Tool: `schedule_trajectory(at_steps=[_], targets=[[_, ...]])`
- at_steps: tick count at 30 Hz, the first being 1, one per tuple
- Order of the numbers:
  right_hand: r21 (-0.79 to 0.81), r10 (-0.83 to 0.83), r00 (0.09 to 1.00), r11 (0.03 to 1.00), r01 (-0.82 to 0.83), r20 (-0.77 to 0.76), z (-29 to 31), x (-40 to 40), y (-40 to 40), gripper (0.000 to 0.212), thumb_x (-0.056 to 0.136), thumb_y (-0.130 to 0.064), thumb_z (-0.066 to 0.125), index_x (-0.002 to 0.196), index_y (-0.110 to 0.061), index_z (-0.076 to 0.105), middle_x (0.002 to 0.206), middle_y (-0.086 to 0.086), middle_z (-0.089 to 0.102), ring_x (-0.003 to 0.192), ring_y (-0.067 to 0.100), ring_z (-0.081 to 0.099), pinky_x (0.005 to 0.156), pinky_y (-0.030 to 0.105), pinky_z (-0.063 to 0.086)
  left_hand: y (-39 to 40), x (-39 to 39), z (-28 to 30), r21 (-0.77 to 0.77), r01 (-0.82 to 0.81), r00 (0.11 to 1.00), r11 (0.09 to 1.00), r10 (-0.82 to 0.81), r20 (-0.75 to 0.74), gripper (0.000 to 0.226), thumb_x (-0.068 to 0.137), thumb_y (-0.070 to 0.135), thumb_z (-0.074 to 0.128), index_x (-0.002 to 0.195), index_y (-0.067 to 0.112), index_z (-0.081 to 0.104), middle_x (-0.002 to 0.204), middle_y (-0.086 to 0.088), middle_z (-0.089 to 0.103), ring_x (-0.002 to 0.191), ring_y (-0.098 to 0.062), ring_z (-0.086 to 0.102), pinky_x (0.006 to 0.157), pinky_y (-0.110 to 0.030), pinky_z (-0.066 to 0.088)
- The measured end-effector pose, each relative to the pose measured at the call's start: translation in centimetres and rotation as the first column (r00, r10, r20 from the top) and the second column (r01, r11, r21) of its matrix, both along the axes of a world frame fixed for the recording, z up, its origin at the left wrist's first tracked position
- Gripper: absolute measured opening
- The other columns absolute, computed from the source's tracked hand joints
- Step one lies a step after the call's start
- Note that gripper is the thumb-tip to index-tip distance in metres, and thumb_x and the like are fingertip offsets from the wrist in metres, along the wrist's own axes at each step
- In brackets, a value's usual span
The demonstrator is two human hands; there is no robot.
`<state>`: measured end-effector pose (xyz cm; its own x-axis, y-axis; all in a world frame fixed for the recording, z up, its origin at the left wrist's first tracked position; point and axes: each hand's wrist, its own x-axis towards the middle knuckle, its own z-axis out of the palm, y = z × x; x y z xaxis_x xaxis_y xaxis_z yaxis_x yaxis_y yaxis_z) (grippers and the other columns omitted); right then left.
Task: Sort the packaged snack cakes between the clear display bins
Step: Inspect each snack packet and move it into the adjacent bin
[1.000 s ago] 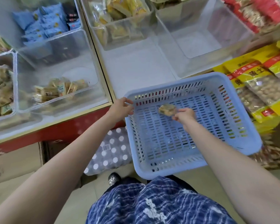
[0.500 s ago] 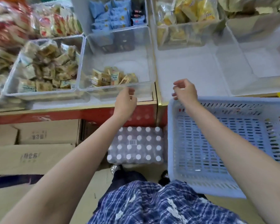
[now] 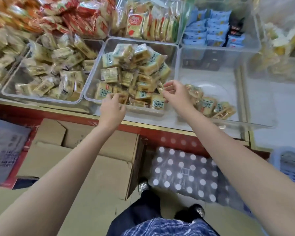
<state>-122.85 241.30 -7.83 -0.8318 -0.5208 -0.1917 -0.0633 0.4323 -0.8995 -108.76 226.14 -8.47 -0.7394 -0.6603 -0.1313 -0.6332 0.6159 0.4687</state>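
A clear middle bin [image 3: 95, 70] is piled with several tan and teal packaged snack cakes [image 3: 134, 72]. My left hand [image 3: 111, 109] reaches over its front rim, with its fingertips resting on the front packs. At the bin's right wall my right hand [image 3: 174, 94] pinches one small snack cake [image 3: 160, 87] between thumb and fingers. The clear bin to the right [image 3: 211, 77] holds only a few similar cakes [image 3: 209, 106] near its front. The left bin [image 3: 41, 99] is full of paler cake packs.
Rear bins hold red-wrapped snacks [image 3: 78, 17], yellow packs [image 3: 152, 23] and blue packs [image 3: 209, 29]. Below the red shelf edge sit cardboard boxes [image 3: 92, 167] and a shrink-wrapped bottle pack [image 3: 184, 172]. A blue slotted basket [image 3: 289, 165] shows at the right edge.
My view swung left from the blue basket to the cake bins. My right hand carried a cake from the basket to the middle bin. My left hand left the basket rim and reached into that bin.
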Motion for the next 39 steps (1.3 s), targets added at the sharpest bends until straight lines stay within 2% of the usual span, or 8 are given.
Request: schedule_trajectory(at_steps=[9, 14, 18, 21, 25, 29, 34, 39], targets=[[0.292, 0.116, 0.987, 0.953, -0.079, -0.113, -2.3, -4.5, -9.5, 0.075, 0.084, -0.013, 0.069, 0.145, -0.032, 0.030, 0.149, 0.011, 0.023, 0.127, 0.024, 0.041, 0.100, 0.030, 0.039, -4.0, -1.2, -1.4, 0.049, 0.229, 0.970, 0.972, -0.232, 0.067, 0.042, 0.095, 0.016, 0.043, 0.136, 0.025, 0.047, 0.141, -0.007, 0.043, 0.136, -0.022, 0.030, 0.112, -0.032, 0.011], [0.275, 0.090, 0.984, 0.960, -0.046, -0.151, -2.9, -4.5, -9.9, 0.061, 0.085, -0.009, 0.067, 0.136, -0.031, 0.041, 0.126, 0.011, 0.047, 0.094, 0.015, 0.053, 0.078, 0.024, 0.049, -3.9, -1.1, -1.7, 0.027, 0.230, 0.973, 0.973, -0.231, 0.014, 0.041, 0.095, 0.012, 0.041, 0.133, 0.023, 0.050, 0.141, -0.001, 0.046, 0.136, -0.015, 0.030, 0.113, -0.029, 0.000], [0.233, 0.121, 0.961, 0.970, -0.062, -0.248, -1.1, -2.7, -7.1, 0.050, 0.084, -0.014, 0.067, 0.128, -0.027, 0.046, 0.117, 0.007, 0.054, 0.085, 0.009, 0.050, 0.069, 0.017, 0.038, -3.9, -1.3, -1.4, 0.110, 0.150, 0.986, 0.982, -0.141, -0.093, 0.038, 0.092, 0.009, 0.045, 0.128, 0.017, 0.054, 0.131, -0.003, 0.055, 0.127, -0.019, 0.042, 0.109, -0.031, 0.019], [0.027, 0.033, 0.995, 0.999, -0.031, -0.093, -0.1, -0.4, -3.6, 0.047, 0.083, -0.019, 0.071, 0.120, -0.032, 0.046, 0.111, 0.004, 0.058, 0.090, 0.016, 0.059, 0.070, 0.023, 0.050, -2.7, -1.8, 0.1, 0.300, 0.006, 0.957, 0.954, 0.081, -0.280, 0.030, 0.097, 0.012, 0.045, 0.124, 0.011, 0.057, 0.121, -0.004, 0.061, 0.113, -0.016, 0.052, 0.090, -0.021, 0.037], [-0.188, -0.003, 0.997, 0.982, 0.018, 0.080, 1.1, 1.5, -0.5, 0.045, 0.081, -0.015, 0.073, 0.105, -0.041, 0.044, 0.112, 0.011, 0.062, 0.102, 0.022, 0.060, 0.088, 0.041, 0.053, 0.8, -3.1, 2.6, 0.830, 0.116, 0.936, 0.545, 0.219, -0.274, 0.034, 0.099, 0.024, 0.048, 0.130, 0.011, 0.047, 0.121, -0.009, 0.059, 0.112, -0.021, 0.059, 0.097, -0.031, 0.047], [-0.352, 0.010, 0.957, 0.931, 0.097, 0.291, 1.5, 2.6, 0.8, 0.038, 0.084, -0.017, 0.069, 0.104, -0.029, 0.039, 0.116, 0.011, 0.061, 0.098, 0.025, 0.064, 0.083, 0.036, 0.054, 2.6, -3.6, 3.6, 0.908, 0.232, 0.888, 0.348, 0.305, -0.344, 0.042, 0.096, 0.011, 0.052, 0.136, 0.014, 0.039, 0.120, -0.013, 0.060, 0.112, -0.026, 0.061, 0.095, -0.035, 0.052], [-0.343, 0.005, 0.957, 0.934, 0.099, 0.291, 2.6, 3.2, 2.1, 0.022, 0.092, -0.020, 0.059, 0.098, -0.022, 0.038, 0.104, 0.006, 0.062, 0.077, 0.014, 0.063, 0.066, 0.022, 0.050, 3.9, -3.3, 3.9, 0.890, 0.230, 0.890, 0.394, 0.284, -0.356, 0.045, 0.092, 0.006, 0.056, 0.130, 0.025, 0.041, 0.125, -0.019, 0.055, 0.113, -0.029, 0.060, 0.094, -0.044, 0.052], [-0.270, -0.025, 0.985, 0.960, 0.071, 0.171, 3.3, 3.4, 3.4, 0.043, 0.086, -0.011, 0.068, 0.117, -0.017, 0.040, 0.105, 0.008, 0.064, 0.075, 0.000, 0.063, 0.056, 0.011, 0.045, 4.3, -2.5, 3.5, 0.807, 0.246, 0.855, 0.537, 0.272, -0.442, 0.058, 0.088, 0.001, 0.062, 0.135, 0.025, 0.038, 0.120, -0.019, 0.058, 0.111, -0.028, 0.061, 0.084, -0.042, 0.057]])
